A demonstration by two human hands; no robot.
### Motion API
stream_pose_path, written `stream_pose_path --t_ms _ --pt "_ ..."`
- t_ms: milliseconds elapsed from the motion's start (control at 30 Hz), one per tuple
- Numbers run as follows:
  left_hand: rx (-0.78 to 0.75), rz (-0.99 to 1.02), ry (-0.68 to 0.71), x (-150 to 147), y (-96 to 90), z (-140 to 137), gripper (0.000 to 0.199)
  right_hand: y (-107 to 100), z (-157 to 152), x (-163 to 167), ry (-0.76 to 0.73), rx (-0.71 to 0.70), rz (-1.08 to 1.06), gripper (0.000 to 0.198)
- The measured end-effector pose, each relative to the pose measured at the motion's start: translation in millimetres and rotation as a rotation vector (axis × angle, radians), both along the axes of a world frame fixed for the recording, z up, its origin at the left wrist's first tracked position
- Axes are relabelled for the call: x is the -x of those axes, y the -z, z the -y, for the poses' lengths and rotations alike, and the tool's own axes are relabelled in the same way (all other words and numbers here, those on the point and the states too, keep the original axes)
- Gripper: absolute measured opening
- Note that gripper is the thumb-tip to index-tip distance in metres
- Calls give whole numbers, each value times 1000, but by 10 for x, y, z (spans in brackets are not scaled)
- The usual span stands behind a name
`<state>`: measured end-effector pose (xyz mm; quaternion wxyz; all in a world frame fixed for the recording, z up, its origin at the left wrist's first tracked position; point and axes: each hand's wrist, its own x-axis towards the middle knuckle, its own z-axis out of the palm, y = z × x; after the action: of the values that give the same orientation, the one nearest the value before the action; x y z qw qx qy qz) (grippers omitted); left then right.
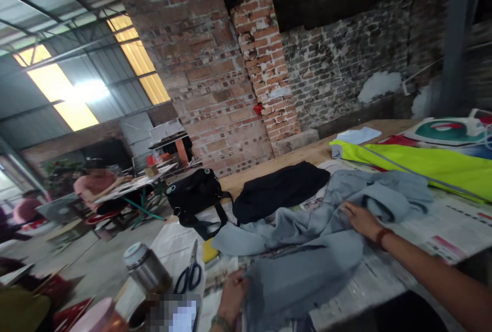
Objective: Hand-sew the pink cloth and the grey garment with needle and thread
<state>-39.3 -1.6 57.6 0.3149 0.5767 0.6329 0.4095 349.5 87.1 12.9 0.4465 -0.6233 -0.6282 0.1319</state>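
A grey garment (303, 275) lies spread and rumpled over the newspaper-covered table. My left hand (233, 293) pinches its near left edge, fingers closed on the cloth. Farther right, my right hand (357, 219) is closed on a fold near the garment's middle. Its exact shape is hard to make out, though trouser-like lengths of cloth show. Just behind it lies a folded black cloth (280, 188). A yellow object (209, 251) sits beside the grey cloth's left end.
Scissors (189, 275), a steel flask (146, 268) and a black bag (196, 193) stand or lie on the left. At right are a yellow-green reflective garment (418, 163) and an iron (446, 129). Newspaper (446, 224) covers the table. A person (100, 186) sits at a far table.
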Motion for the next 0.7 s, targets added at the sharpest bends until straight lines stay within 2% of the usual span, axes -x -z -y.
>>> stream_pose_path --t_ms 133,233,300,367,433,500,600,633,700 --pt "-6 -144 19 44 134 101 8 195 6 101 36 -8 -55 23" --pt "-98 -362 122 132 162 129 26 197 59 111 66 -32 -88 25" --pt "-159 -534 181 185 168 132 43 147 118 90 78 -55 -96 27" --pt "-183 -711 180 219 153 129 57 53 193 44 88 -81 -104 28" --pt "-197 -868 107 239 115 127 62 -84 286 -25 108 -102 -147 29" --pt "-267 -956 6 247 63 129 58 -252 400 -99 135 -130 -249 28" --pt "-486 -882 -87 175 -32 141 43 -498 625 -125 97 -167 -528 26" --pt "-541 -796 -79 102 -69 150 38 -566 715 -89 40 -142 -643 26" --pt "-566 -546 -3 -149 -150 178 28 -669 913 63 -134 -3 -883 28"
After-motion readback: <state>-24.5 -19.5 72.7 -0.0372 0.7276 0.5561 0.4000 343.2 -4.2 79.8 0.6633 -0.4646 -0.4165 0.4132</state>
